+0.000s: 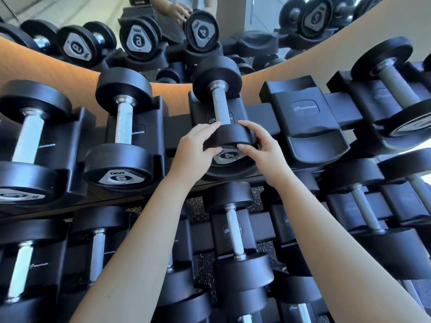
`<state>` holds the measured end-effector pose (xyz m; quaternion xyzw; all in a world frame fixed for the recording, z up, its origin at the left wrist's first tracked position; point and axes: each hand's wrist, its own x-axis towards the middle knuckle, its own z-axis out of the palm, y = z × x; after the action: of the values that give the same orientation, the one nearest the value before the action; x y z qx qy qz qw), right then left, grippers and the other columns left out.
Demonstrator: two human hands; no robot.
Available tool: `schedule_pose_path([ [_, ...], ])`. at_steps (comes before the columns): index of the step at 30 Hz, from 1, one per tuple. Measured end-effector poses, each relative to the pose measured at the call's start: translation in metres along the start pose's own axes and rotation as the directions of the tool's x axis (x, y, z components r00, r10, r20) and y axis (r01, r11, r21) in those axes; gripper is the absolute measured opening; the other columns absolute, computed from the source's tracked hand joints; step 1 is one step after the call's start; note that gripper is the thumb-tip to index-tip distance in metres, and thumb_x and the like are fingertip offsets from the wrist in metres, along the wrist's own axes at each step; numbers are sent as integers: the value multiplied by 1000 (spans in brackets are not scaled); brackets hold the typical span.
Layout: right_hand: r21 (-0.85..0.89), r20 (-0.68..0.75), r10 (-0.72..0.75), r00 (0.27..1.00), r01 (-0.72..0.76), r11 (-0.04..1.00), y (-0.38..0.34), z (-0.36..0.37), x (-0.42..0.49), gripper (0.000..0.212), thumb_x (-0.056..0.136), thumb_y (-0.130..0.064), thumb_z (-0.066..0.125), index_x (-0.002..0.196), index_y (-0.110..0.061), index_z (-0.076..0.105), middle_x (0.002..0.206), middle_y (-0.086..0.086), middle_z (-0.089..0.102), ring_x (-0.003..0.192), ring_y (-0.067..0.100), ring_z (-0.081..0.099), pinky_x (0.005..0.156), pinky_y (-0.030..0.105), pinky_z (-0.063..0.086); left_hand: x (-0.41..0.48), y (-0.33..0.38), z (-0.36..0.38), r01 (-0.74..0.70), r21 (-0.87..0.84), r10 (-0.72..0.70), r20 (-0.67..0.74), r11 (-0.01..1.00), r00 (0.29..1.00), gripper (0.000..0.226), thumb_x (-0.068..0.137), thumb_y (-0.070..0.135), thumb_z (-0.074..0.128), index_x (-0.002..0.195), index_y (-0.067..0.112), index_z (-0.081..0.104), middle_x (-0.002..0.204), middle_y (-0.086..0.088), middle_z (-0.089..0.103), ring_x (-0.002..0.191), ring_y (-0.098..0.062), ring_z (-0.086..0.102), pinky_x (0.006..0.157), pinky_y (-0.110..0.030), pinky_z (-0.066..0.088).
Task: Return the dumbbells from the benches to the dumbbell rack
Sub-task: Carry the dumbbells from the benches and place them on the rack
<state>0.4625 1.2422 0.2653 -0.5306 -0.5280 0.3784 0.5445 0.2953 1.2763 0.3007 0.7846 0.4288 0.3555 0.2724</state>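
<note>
Left hand [193, 148] and right hand [261, 148] clasp the 4 dumbbell [219, 108] by its near head, seemingly seating it just right of the 6 dumbbell [123, 122]; next, a clean release.

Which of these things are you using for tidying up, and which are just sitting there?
Part of the job: 4 dumbbell; left hand and right hand, both gripping its near head; dumbbell rack.

Just sitting there: 6 dumbbell; empty cradle; mirror; lower-row dumbbell.

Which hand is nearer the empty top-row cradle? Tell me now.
Right. The right hand grips the 4 dumbbell by its near head, beside the empty cradle; the left hand grips that head's opposite side, farther away.
</note>
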Motion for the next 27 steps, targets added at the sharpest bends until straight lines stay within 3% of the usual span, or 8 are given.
schedule_pose_path([
  [1,33,-8,11,1000,-11,999,2,1,-1,47,77,-13,64,115,-38,55,127,9,54,118,20,51,105,43,39,2,2,-1,-2,23,2,13,1000,1000,55,76,-4,67,127,8,52,116,1,55,107,-8,48,93,-1,29],
  [6,290,3,58,998,-56,955,13,0,-7,45,80,-4,57,118,-27,54,118,0,57,109,15,54,99,35,44,11,14,7,-38,177,27,66,983,997,53,77,0,67,127,10,53,121,-9,57,112,-29,49,100,-35,37],
  [9,253,-1,58,998,-56,966,15,-1,-5,45,80,-7,59,120,-28,53,123,5,55,114,18,52,104,40,41,9,10,8,-29,163,23,34,986,999,54,77,2,67,128,13,52,120,-7,57,112,-28,49,99,-34,36],
  [11,151,15,46,999,-48,987,12,-2,-2,46,78,-18,64,119,-37,54,125,14,53,118,25,51,106,46,38,4,5,6,-26,147,25,8,989,1000,54,78,3,67,129,15,51,119,-4,56,112,-25,49,97,-28,35],
  [15,-26,38,4,999,-3,1000,6,-5,4,50,78,-21,65,118,-48,50,115,9,54,115,24,52,106,45,37,-3,-4,2,4,54,-5,17,999,1000,57,82,6,65,133,20,46,112,7,49,106,-6,44,91,-2,27],
  [20,-99,21,-25,999,27,995,4,-1,3,52,80,-12,64,120,-40,49,116,11,52,110,24,54,104,43,40,-6,-10,2,68,-46,-69,-16,997,998,55,82,8,65,132,20,47,111,6,51,104,-5,48,90,-16,37],
  [23,-109,5,3,1000,-3,994,4,-2,1,48,77,-18,61,114,-45,49,121,10,56,111,23,55,101,48,42,-4,-6,4,34,-10,-34,-3,999,999,54,80,6,66,130,18,50,104,4,51,102,-12,49,90,-13,35],
  [27,-56,-14,25,1000,-26,998,5,-6,-5,48,82,-8,57,113,-44,48,123,3,55,109,22,56,100,48,43,0,3,8,10,57,-12,34,998,999,55,80,5,66,131,16,49,101,-1,50,105,-25,49,95,-26,35],
])
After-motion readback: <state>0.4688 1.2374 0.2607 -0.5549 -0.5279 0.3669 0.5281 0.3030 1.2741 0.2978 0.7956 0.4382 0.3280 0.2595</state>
